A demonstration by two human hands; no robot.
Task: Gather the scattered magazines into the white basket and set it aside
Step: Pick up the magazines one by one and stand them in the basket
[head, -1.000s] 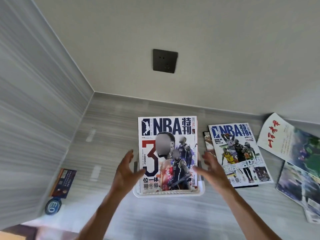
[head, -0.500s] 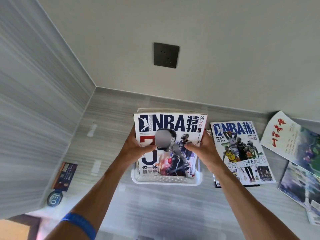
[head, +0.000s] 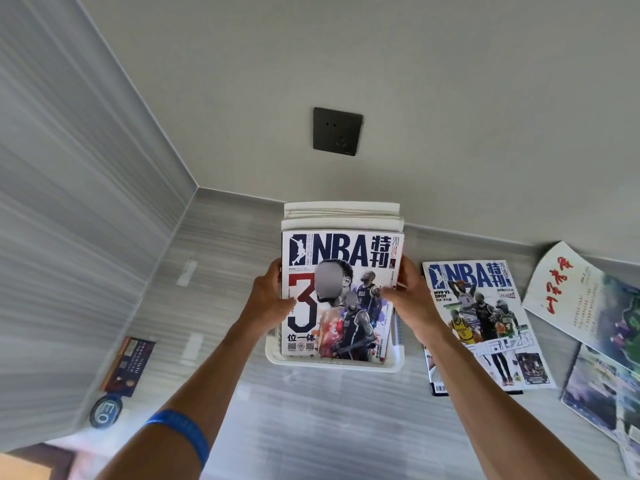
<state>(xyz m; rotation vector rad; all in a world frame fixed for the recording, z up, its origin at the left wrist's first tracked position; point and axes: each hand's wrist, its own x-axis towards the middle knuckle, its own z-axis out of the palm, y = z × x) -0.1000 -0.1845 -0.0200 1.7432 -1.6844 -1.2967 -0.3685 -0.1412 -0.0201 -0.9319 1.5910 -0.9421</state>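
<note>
Bare forearms, no sleeves; blue wristband (head: pixel 180 432) on left arm (plain, rubbery-looking); right wrist bare.

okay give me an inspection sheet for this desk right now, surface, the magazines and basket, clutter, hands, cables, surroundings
Surface: grey striped desk, set in a wall corner.
Job's things: white basket holds a stack topped by the NBA "3" magazine; a second NBA magazine, a white booklet with red script and other magazines lie outside, to the right.
Clutter: dark card and round badge at left wall.
Hands: left hand and right hand grip the stack's sides.
Cables: nothing seen.
Surroundings: dark wall socket; blue wristband on the left arm.
</note>
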